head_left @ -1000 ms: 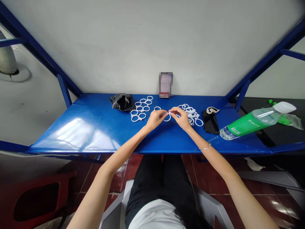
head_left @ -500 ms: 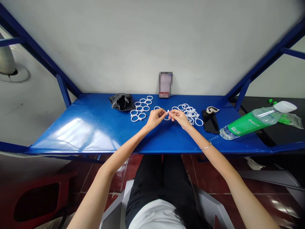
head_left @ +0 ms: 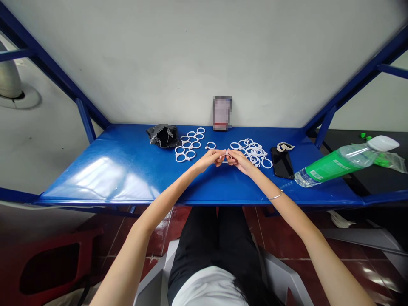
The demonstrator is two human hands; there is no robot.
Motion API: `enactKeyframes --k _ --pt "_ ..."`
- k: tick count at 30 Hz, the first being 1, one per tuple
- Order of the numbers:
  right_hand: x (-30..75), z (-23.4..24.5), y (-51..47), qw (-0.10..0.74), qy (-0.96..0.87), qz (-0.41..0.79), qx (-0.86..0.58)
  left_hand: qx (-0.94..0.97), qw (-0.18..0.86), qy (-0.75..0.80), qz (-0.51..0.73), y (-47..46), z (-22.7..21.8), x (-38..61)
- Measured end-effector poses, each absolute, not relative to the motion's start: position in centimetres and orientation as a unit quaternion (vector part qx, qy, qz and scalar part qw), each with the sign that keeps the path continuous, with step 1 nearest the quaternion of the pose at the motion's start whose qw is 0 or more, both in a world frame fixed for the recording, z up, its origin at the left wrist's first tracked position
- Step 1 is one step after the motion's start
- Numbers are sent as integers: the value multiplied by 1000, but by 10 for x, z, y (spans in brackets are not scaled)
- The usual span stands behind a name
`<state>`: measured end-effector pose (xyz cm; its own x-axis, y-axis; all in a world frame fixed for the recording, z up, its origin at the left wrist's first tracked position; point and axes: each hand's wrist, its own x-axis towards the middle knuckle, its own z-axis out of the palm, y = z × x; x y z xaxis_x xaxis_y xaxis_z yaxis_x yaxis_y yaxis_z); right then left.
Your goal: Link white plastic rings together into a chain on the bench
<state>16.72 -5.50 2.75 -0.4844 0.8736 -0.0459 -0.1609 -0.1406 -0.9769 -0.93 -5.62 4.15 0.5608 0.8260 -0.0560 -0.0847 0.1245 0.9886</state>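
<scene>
A small white ring is pinched between my two hands over the middle of the blue table; fingers cover most of it. My left hand is closed on its left side, fingertips meeting those of the other hand. My right hand grips the ring from the right, thumb and finger at the top. One loose white ring lies just beyond my left hand. To the right is a heap of white rings, partly overlapping. Left of my hands, several more white rings lie in a cluster.
A crumpled black bag sits at the back left. A phone-like panel leans on the wall. At right lie a black phone, a whitish strap and a green-labelled bottle. The blue table ends near my lap.
Both hands have lowered slightly, and their fingers have folded further around the held ring. The loose ring behind my left hand is now more exposed.
</scene>
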Motion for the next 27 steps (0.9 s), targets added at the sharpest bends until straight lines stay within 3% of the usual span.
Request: enactKeyframes --k 6,27 --pt "165 26 -57 354 -532 699 -322 528 713 319 333 -57 36 -1" --pt "164 36 -56 416 -453 736 -283 477 732 280 397 -59 43 3"
